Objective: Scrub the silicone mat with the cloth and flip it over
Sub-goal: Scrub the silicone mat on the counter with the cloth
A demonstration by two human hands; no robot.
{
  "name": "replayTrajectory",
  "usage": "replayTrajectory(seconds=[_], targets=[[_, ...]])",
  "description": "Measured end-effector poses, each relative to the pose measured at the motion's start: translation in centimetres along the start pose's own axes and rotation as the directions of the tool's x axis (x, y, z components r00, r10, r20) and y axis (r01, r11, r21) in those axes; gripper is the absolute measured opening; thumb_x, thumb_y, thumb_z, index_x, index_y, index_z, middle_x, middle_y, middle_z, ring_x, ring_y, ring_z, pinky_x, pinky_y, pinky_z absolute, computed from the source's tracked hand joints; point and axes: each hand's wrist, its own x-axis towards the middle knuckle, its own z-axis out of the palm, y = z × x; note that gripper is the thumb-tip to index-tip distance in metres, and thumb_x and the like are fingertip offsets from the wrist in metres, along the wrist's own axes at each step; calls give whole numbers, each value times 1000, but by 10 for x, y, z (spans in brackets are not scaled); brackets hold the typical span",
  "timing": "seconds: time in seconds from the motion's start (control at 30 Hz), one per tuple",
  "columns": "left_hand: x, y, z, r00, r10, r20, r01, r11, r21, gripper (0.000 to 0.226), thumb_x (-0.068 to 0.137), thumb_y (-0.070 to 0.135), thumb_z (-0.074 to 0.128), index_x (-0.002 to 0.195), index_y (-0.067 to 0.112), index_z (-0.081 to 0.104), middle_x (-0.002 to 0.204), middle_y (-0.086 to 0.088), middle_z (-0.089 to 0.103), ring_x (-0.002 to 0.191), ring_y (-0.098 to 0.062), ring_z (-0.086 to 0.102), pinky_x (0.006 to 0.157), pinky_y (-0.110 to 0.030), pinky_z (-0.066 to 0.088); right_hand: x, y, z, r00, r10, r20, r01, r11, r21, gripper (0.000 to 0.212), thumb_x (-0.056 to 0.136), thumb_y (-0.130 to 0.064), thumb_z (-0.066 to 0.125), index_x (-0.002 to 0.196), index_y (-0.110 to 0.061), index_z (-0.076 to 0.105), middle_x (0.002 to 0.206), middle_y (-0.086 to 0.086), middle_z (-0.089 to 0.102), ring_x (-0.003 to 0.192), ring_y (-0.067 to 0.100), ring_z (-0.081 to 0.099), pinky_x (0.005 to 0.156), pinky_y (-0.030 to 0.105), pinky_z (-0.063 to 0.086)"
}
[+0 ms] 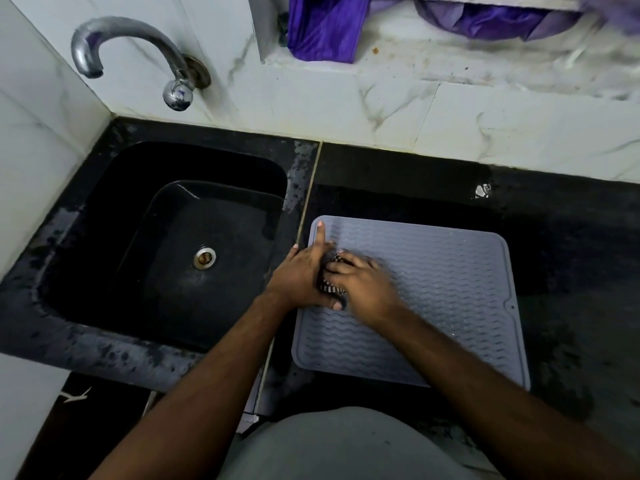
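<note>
Far left: white marble-look wall tiles (41,140), a curved chrome tap (138,57) mounted on the back wall, spout hanging over a black sink (104,209) with a metal drain (204,257) at its bottom. Black stone counter (571,254) around the basin, wet in patches, with a thin seam just right of the sink's rim. Left forearm reaching up from the lower left across the counter's front edge, left hand (299,277) lying palm down at the left border of the grey silicone mat (450,289), index finger stretched straight toward the mat's far left corner, remaining fingers curled inward, thumb showing low beside the cloth. Between the two hands, a small dark cloth (330,287) with a pale checked pattern, bunched and mostly covered. Right forearm coming in diagonally from the lower right over the mat's near half, right hand (360,277) pressed on top of the cloth, fingers bent over it and blurred, so exact grip hard to make out. Mat lying flat on the counter just right of the seam, wavy ridges facing up, rounded corners, a small notch on its right edge; its right and near portions uncovered. Bare counter behind and to the right of the mat. Above, on a marble ledge (450,64), purple fabric (325,29) draped down.
</note>
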Motion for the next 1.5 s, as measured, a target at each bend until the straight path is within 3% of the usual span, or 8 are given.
replayTrajectory(seconds=[0.23, 0.5, 0.8, 0.97, 1.1, 1.2, 1.33, 1.5], targets=[[-4, 6, 14, 998, -42, -39, 50, 972, 228, 145, 58, 90, 62, 159, 25, -20, 168, 3, 19, 156, -11, 8, 125, -53, -3, -7, -2, 9, 996, 72, -54, -75, 995, -59, 57, 83, -29, 72, 136, -40, 53, 151, -17, 41, 142, 20, 25, 99, 51, 32], [-2, 7, 14, 990, -113, 80, 96, 977, 192, 128, 75, 76, 66, 160, 26, -16, 169, 10, -9, 154, -7, -12, 124, -51, -11, -31, 14, 1, 964, 205, -170, -221, 971, -85, 49, 93, -12, 56, 136, -36, 57, 145, -17, 51, 125, 18, 40, 95, 41, 36], [2, 12, 11, 982, -148, 119, 119, 967, 225, 132, 74, 74, 68, 159, 24, -20, 170, 4, -8, 155, -9, -11, 123, -53, -12, -76, 59, -13, 931, 298, -211, -342, 915, -216, 41, 87, -11, 67, 122, -33, 69, 128, -11, 67, 106, 24, 48, 82, 37, 46], [6, 40, 16, 996, -78, 43, 62, 956, 286, 125, 79, 78, 60, 161, 15, -11, 170, -3, -6, 156, -18, -10, 124, -45, -12, -73, 39, -12, 899, 375, -225, -413, 897, -156, 29, 88, -18, 63, 115, -27, 69, 120, -9, 67, 114, 25, 48, 85, 39, 46], [15, 82, 51, 985, 158, 73, -162, 985, 53, 132, 71, 74, 73, 162, 25, -8, 170, -1, 4, 156, -18, 0, 125, -41, -2, -81, 42, 6, 892, 411, -190, -438, 889, -130, 59, 65, -26, 86, 120, -24, 66, 126, -5, 65, 122, 33, 48, 87, 42, 48], [21, 92, 78, 992, 115, 57, -114, 993, -18, 141, 61, 82, 69, 161, 23, -11, 170, 0, 8, 156, -19, 2, 126, -50, -1, -89, 52, 8, 919, 371, -133, -388, 911, -141, 89, 54, -29, 91, 134, -25, 55, 138, -6, 56, 124, 31, 45, 94, 42, 45], [23, 100, 80, 999, 30, -11, -30, 999, -20, 137, 62, 88, 59, 160, 28, -16, 168, 0, 17, 156, -19, 10, 125, -53, 1, -94, 72, 4, 928, 327, -177, -361, 908, -215, 70, 66, -33, 82, 131, -26, 57, 131, -5, 59, 118, 28, 46, 89, 41, 45], [25, 117, 86, 999, -7, -34, 16, 966, 259, 117, 69, 97, 40, 158, 42, -13, 166, 0, 19, 153, -29, 12, 120, -65, 5, -123, 115, 8, 876, 310, -368, -404, 890, -210, 40, 84, -23, 69, 123, -28, 66, 127, -6, 66, 107, 26, 52, 81, 39, 47]])
